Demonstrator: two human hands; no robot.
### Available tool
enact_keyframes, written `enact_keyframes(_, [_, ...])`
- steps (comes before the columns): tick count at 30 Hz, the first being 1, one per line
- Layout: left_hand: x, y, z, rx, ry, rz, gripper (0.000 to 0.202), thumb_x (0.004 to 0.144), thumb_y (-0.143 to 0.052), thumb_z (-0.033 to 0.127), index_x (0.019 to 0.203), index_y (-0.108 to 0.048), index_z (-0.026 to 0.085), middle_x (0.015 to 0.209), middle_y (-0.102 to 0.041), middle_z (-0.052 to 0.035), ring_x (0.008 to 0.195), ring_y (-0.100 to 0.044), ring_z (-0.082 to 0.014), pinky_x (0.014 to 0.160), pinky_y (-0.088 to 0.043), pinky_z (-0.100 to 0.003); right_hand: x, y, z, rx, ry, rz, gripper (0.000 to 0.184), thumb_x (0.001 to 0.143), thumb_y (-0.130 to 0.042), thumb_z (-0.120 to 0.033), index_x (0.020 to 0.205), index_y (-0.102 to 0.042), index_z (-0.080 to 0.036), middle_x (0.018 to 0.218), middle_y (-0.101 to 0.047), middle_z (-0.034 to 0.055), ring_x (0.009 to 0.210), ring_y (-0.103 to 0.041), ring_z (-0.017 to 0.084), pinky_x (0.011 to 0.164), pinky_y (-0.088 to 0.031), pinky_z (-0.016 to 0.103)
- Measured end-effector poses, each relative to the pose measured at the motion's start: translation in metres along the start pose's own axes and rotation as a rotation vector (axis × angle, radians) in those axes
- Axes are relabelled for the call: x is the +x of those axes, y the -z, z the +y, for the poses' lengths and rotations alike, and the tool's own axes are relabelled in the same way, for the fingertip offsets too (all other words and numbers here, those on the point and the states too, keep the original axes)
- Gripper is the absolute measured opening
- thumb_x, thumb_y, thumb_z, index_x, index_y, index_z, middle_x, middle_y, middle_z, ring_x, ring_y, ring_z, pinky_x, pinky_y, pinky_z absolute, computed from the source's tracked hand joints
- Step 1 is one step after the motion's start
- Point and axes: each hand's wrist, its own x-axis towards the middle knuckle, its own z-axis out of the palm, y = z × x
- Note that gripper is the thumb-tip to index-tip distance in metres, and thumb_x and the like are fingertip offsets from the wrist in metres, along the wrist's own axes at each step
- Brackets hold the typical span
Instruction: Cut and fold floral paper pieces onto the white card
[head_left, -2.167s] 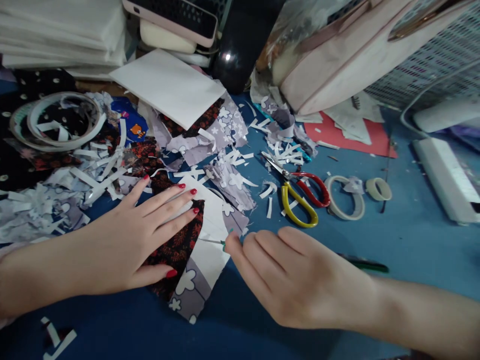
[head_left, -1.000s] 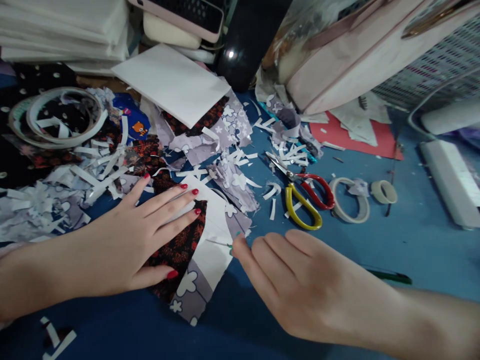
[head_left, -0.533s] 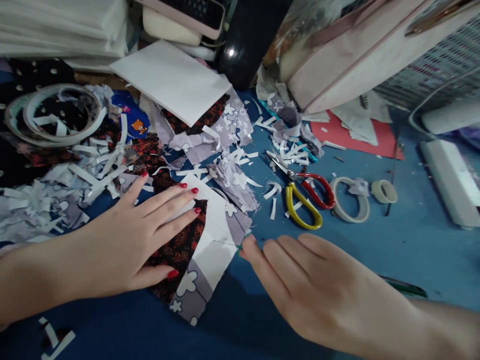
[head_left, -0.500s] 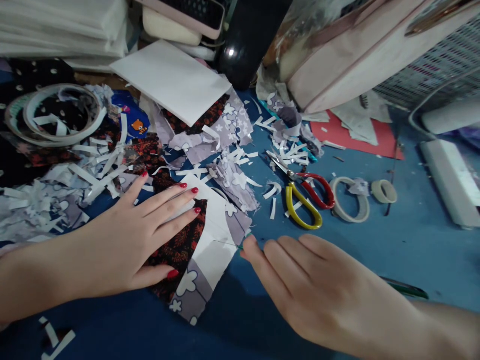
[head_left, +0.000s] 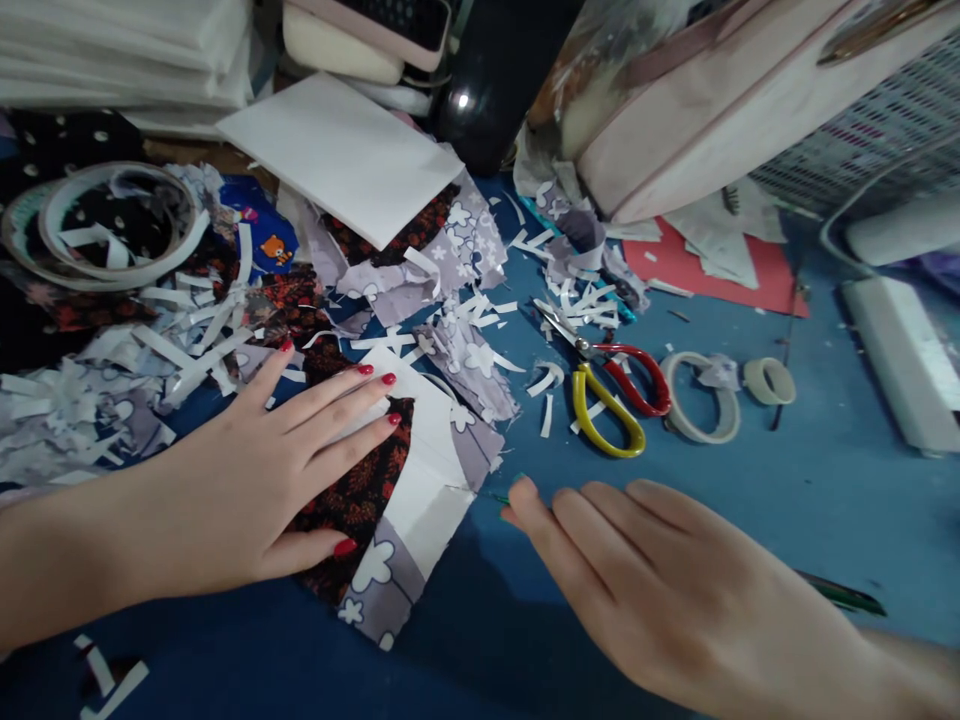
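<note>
My left hand (head_left: pixel 262 480) lies flat with fingers spread, pressing on a layered patch: dark cloth with red-orange leaf print (head_left: pixel 367 500), a white paper piece (head_left: pixel 427 440) and grey cloth with white flowers (head_left: pixel 390 580). A short thin line crosses the white paper near its right edge. My right hand (head_left: pixel 667 590) is closed around a slim green tool (head_left: pixel 847 592). Its green front end pokes out by the thumb, just right of the patch and apart from it. The grip hides most of this tool, so I cannot tell its kind.
Scissors with red and yellow handles (head_left: pixel 607 390) lie beyond my right hand, beside a tape roll (head_left: pixel 703 400) and a smaller ring (head_left: pixel 769 382). Paper and cloth scraps (head_left: pixel 82 400) pile up at left, under large tape rings (head_left: pixel 124 270). A white card stack (head_left: pixel 345 155) sits behind.
My right hand has moved right with the green tool, and the tool's front end has come away from the patch's edge. My left hand stays in place.
</note>
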Motion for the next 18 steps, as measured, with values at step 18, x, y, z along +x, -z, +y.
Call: enact_keyframes(18, [0.001, -0.002, -0.001, 0.053, -0.016, -0.004, 0.067, 0.093, -0.035, 0.064, 0.147, -0.036, 0.026, 0.159, -0.029, -0.0046, 0.146, -0.028, -0.0255, 0.119, -0.001, -0.054, -0.017, 0.003, -0.003, 0.015, -0.066, -0.043, 0.022, 0.092, -0.043, 0.0, 0.097, -0.063, -0.005, 0.062, -0.062, 0.0028, 0.055, -0.055, 0.015, 0.052, -0.036, 0.032])
